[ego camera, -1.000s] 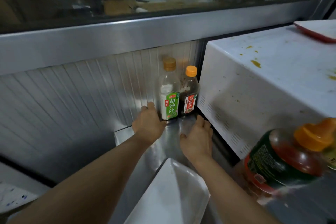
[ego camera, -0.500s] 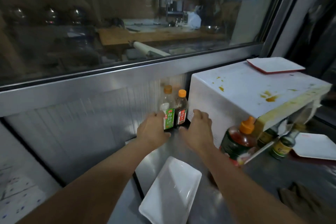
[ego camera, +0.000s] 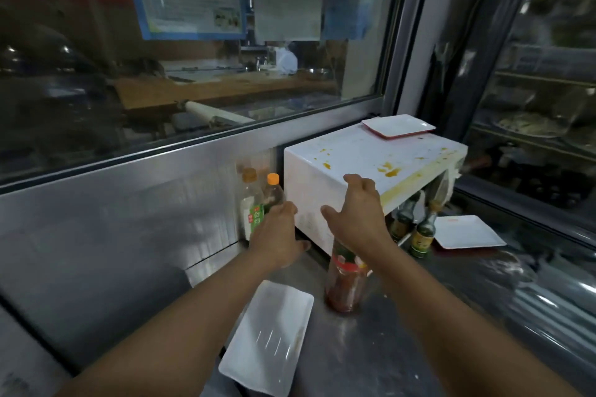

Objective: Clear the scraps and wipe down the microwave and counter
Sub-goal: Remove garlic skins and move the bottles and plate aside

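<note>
Plainly little was done: the microwave on the worktop was smeared with yellow sauce. Right hand spread open against its corner, left hand loosely open beside the bottles.

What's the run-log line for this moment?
left hand: open, by bottles | right hand: open, at microwave edge | top: stained, unwiped

Hands leave the bottles
The right hand has risen to the microwave's edge (fingers spread); the left hand has drawn back.
</note>
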`<state>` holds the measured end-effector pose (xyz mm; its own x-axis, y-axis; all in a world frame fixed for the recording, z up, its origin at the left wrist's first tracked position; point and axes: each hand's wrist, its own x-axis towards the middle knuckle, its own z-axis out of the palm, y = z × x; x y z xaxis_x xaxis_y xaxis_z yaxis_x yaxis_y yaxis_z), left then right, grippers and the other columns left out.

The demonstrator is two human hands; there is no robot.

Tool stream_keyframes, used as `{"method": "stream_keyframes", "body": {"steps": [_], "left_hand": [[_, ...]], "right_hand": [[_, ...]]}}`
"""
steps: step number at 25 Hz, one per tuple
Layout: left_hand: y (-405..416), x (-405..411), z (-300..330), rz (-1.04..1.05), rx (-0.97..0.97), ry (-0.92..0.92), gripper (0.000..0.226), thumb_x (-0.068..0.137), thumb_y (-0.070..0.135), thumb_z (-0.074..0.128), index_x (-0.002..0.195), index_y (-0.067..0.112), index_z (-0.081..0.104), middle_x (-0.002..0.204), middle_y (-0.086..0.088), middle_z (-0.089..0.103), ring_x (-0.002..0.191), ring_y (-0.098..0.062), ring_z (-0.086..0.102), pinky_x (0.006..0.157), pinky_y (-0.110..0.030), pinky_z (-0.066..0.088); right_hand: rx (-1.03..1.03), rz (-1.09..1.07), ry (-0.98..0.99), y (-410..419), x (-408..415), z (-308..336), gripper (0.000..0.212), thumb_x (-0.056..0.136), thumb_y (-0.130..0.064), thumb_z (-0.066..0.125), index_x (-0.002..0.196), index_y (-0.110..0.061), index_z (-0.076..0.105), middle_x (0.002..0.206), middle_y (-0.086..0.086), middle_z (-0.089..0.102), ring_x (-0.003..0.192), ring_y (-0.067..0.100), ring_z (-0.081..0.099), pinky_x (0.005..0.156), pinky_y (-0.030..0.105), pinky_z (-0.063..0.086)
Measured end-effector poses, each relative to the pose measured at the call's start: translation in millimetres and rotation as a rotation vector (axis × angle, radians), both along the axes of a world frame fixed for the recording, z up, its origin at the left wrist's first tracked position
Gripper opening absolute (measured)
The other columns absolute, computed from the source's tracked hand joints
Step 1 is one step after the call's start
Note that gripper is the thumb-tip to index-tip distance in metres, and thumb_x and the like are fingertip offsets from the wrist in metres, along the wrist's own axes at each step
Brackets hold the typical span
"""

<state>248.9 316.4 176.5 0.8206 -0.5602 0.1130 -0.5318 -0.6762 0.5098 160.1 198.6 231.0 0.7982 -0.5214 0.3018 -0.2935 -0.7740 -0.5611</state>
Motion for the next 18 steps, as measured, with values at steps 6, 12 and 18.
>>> {"method": "stream_keyframes", "body": {"steps": [6,12,18], "left_hand": [[-52.3,-27.1,-14.0,0.0,-0.008,0.105,0.078,0.071,0.041,0.077,0.132,0.015,0.035,0.129,-0.008,0.049,0.116,-0.028,0.052,0.093,-0.044,0.047],[-93.6,-38.1,-32.7,0.114,-0.082,0.202,0.094,0.064,0.048,0.08,0.136,0.013,0.03,0.132,-0.01,0.044,0.118,-0.028,0.05,0.094,-0.037,0.044],[-122.8,-48.8,-61.3,0.293,-0.295,0.242,0.082,0.057,0.045,0.085,0.121,0.016,0.042,0.118,-0.004,0.059,0.106,-0.025,0.058,0.088,-0.038,0.049]], "right_hand": [[0.034,-0.106,-0.029,-53.8,-31.0,-3.8,0.062,0.09,-0.031,0.056,0.141,-0.009,0.03,0.145,0.014,0.029,0.133,0.031,0.031,0.099,0.038,0.038],[0.096,-0.137,0.035,-122.4,-42.1,-36.2,0.065,0.084,-0.025,0.067,0.137,-0.005,0.035,0.142,0.017,0.032,0.131,0.033,0.034,0.097,0.038,0.038],[0.158,-0.12,0.085,-178.4,-39.3,-77.2,0.066,0.082,-0.023,0.068,0.137,-0.005,0.035,0.142,0.017,0.034,0.132,0.034,0.034,0.103,0.042,0.037]]}}
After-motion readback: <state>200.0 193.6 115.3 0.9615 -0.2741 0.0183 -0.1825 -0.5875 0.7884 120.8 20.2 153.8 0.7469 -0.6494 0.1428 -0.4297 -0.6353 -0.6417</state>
